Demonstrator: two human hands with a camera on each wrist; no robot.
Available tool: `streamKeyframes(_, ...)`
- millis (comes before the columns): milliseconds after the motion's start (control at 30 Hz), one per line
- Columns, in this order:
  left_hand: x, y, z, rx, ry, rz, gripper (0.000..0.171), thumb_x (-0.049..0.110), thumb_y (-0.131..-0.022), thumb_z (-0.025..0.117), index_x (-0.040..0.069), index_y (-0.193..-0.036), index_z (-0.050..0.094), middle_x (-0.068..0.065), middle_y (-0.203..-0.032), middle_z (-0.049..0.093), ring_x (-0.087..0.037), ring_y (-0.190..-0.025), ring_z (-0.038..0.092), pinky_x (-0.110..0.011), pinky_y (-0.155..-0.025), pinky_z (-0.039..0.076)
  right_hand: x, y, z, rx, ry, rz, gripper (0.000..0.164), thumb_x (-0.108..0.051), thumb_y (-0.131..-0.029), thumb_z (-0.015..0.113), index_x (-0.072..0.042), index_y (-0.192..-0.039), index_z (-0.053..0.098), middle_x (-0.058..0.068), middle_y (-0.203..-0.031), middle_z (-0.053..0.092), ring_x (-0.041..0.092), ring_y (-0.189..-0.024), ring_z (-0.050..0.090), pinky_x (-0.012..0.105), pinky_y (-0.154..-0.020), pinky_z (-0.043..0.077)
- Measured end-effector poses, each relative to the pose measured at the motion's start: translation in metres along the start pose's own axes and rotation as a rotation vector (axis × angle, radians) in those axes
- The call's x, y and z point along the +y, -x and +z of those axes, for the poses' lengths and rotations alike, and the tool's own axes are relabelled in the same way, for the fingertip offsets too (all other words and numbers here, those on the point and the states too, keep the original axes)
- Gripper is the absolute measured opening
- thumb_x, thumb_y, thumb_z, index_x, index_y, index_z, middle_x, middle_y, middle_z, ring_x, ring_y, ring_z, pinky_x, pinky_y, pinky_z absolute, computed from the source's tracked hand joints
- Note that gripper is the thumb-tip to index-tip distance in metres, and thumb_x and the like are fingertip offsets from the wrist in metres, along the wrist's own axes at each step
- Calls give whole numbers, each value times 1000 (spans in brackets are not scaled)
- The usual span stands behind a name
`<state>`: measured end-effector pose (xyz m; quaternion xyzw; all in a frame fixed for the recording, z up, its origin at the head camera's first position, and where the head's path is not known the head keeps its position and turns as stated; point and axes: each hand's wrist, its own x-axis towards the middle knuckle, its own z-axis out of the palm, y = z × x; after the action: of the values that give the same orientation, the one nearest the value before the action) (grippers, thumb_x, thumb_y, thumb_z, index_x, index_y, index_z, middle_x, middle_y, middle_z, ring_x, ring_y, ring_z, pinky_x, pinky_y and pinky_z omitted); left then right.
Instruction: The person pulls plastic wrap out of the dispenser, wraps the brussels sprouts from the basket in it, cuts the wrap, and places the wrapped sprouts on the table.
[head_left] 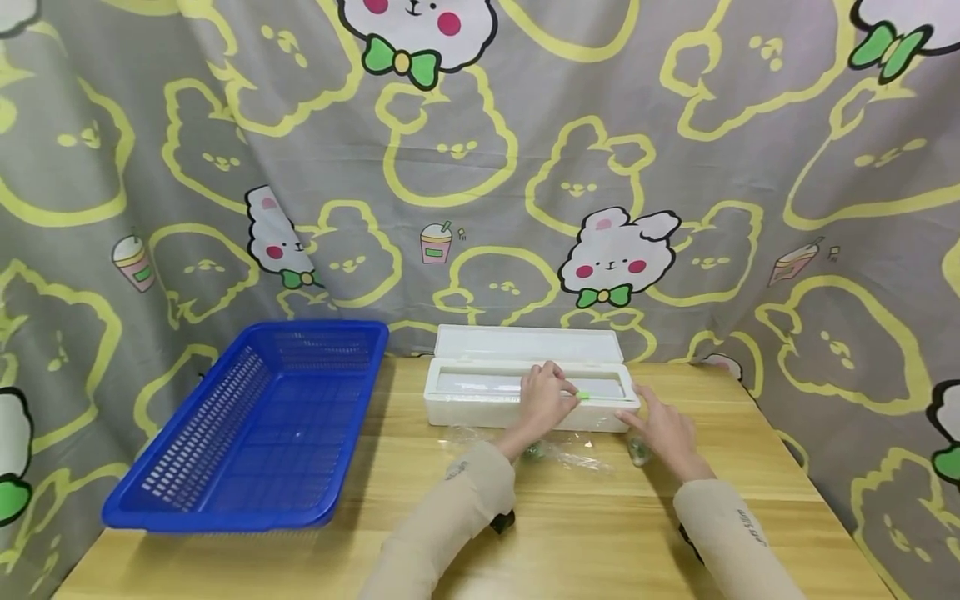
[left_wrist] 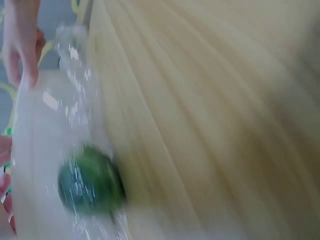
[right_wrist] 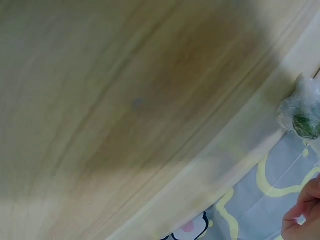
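A white plastic wrap dispenser box [head_left: 480, 414] stands at the back of the table with its lid [head_left: 525, 343] raised. My left hand [head_left: 545, 400] is over its front rim and pinches the small green slide cutter [head_left: 584, 396]. With thumb and fingers, my right hand [head_left: 663, 429] grips the box's right end. Clear plastic wrap [head_left: 577, 458] hangs from the front onto the table. A round, dark green thing [left_wrist: 90, 181] lies under the film, blurred in the left wrist view; its kind is unclear. Beside my right hand sits another green thing wrapped in film [head_left: 638, 452].
On the left stands a blue plastic basket [head_left: 288, 433] with slotted sides. The wooden table [head_left: 600, 542] ends at a grey patterned curtain [head_left: 517, 167] behind and at the sides. The right wrist view shows mostly tabletop and the table's edge.
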<state>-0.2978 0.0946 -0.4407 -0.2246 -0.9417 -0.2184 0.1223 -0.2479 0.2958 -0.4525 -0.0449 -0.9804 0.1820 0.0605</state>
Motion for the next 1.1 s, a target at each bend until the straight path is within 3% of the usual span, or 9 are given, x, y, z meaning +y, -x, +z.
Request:
streamKeyframes(300,-51,21,-24,70,127,-26,13,31,-78,69,20,-83,74,1,-101,55,-18,-97,45,-39,-83,32,5,4,-1,30,0,-11,70,-56,-83,54,-13,-136,37,3,-52,36,17,-49,35,29,-45,26)
streamKeyframes(633,-75,33,-36,127,143,-59,14,29,-78,69,18,-83,74,1,-100,55,-21,-98,43,-43,-83,28,4,2,3,42,-7,-23,72,-58,-83,52,-12,-136,37,2,-51,36,16,-48,35,29,-48,27)
streamKeyframes(867,-104,47,-49,192,203,-125,11,24,-77,71,14,-83,73,-3,-104,56,-26,-106,41,-47,-86,26,5,3,0,28,2,-20,74,-58,-82,52,-9,-135,37,11,-62,54,23,-58,47,34,-54,32)
streamKeyframes(1100,-125,58,-55,280,232,-150,10,19,-73,74,12,-80,73,-2,-98,58,-26,-101,44,-44,-82,29,1,4,0,-1,-10,-18,76,-62,-82,49,-12,-137,34,7,-58,46,20,-53,40,31,-51,27)
